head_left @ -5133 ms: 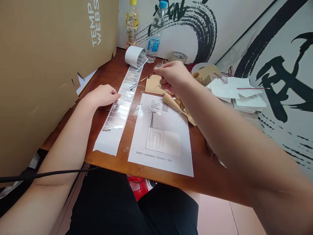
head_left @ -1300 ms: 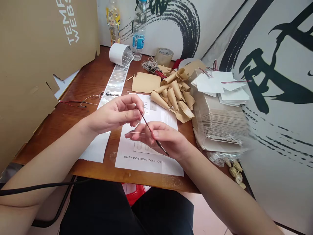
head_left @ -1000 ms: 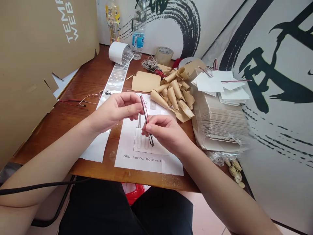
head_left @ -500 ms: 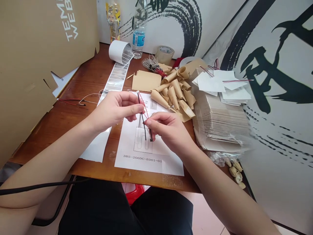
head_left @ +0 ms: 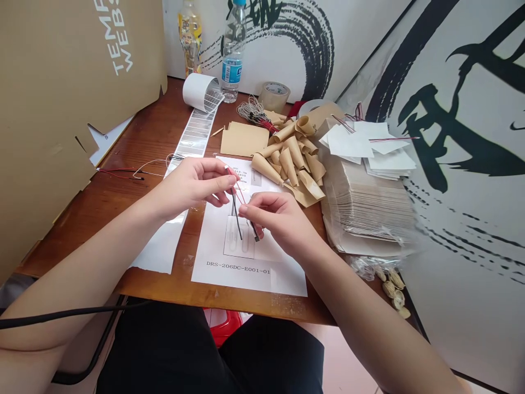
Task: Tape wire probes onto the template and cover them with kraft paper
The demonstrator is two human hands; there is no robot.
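My left hand (head_left: 205, 180) pinches the upper end of a red and black wire (head_left: 237, 210), near a small white connector (head_left: 227, 168). Close on its right, my right hand (head_left: 273, 213) is closed on the same wire piece, with a black end (head_left: 256, 236) sticking out below the fingers. A red strand runs between the two hands. Both hands are held over a printed sheet (head_left: 246, 273) with a drawing and the text "DRS-206DC-E001-01".
Rolled brown papers (head_left: 291, 158) and flat brown cards (head_left: 245, 138) lie behind the hands. A label roll (head_left: 199, 93), a bottle (head_left: 232, 71) and tape (head_left: 274, 97) stand farther back. Stacked sheets (head_left: 369, 202) are at right, a cardboard box (head_left: 82, 109) at left.
The wire's upper end and connector have tilted to the left between my hands. My left hand's fingers have shifted slightly, and the view has tipped up a little.
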